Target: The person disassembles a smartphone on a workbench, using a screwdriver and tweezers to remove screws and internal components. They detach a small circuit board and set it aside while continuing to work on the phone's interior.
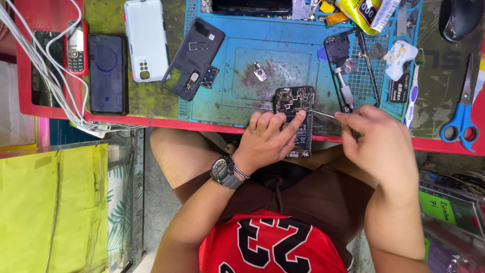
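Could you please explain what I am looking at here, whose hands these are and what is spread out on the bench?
The one picture comes from a camera worn on a person's head, looking down at their own two bare hands. The left hand, with a wristwatch, steadies an opened phone whose circuit boards show, forefinger laid across it. The right hand pinches thin metal tweezers whose tip reaches the phone's edge. On the blue work mat lie a dark back cover and a phone frame. Nearby are a white phone case, a black phone, a toothbrush, and blue-handled scissors.
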